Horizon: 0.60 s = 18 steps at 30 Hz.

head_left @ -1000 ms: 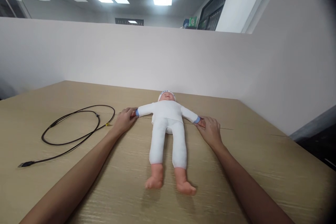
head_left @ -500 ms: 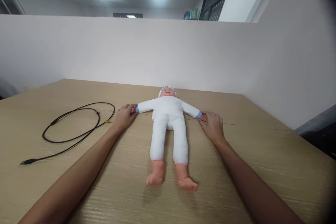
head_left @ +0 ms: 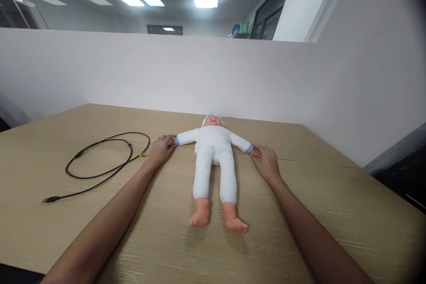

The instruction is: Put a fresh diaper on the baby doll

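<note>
A baby doll (head_left: 214, 155) in a white suit and cap lies on its back on the wooden table (head_left: 333, 204), arms spread, bare feet toward me. My left hand (head_left: 161, 150) is closed on the doll's hand at the end of its left-side arm. My right hand (head_left: 266, 163) is closed on the doll's other hand, by the blue cuff. Both of my forearms reach out flat over the table on either side of the doll's legs.
A black cable (head_left: 103, 164) lies looped on the table to the left, its plug end near the left edge. A white partition wall (head_left: 166, 75) runs along the table's far side and right side. The table's near edge shows at bottom left.
My hands stay on the doll's hands. The view has shifted slightly, so the doll and cable sit a little further right and farther from me in the picture.
</note>
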Each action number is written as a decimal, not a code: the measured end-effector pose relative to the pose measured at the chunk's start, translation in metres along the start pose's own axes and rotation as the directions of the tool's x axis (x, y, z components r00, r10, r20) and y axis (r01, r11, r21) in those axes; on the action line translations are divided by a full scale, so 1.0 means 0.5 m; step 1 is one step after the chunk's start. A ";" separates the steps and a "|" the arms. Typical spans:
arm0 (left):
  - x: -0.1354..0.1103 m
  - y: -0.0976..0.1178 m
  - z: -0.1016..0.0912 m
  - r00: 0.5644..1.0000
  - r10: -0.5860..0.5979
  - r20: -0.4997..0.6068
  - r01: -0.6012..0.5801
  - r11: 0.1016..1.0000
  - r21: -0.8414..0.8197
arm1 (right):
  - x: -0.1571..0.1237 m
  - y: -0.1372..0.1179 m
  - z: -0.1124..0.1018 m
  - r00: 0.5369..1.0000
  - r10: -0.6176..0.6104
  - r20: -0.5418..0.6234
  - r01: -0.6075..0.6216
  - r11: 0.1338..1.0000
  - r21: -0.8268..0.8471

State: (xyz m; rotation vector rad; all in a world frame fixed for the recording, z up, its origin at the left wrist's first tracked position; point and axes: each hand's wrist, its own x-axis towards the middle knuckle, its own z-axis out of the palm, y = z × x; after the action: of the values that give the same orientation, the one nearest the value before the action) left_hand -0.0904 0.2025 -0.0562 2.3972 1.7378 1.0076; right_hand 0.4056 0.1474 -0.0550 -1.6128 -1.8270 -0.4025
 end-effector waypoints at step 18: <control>-0.169 0.155 -0.141 0.980 -0.098 -0.171 0.064 0.979 -0.195 | -0.133 -0.180 -0.215 0.976 0.157 -0.151 -0.141 0.983 0.114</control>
State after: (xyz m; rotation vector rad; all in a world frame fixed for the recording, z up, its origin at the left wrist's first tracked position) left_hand -0.0752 0.0761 -0.0127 2.1629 1.6882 1.3479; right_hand 0.3494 0.0128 -0.0020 -1.5877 -1.5709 -0.3534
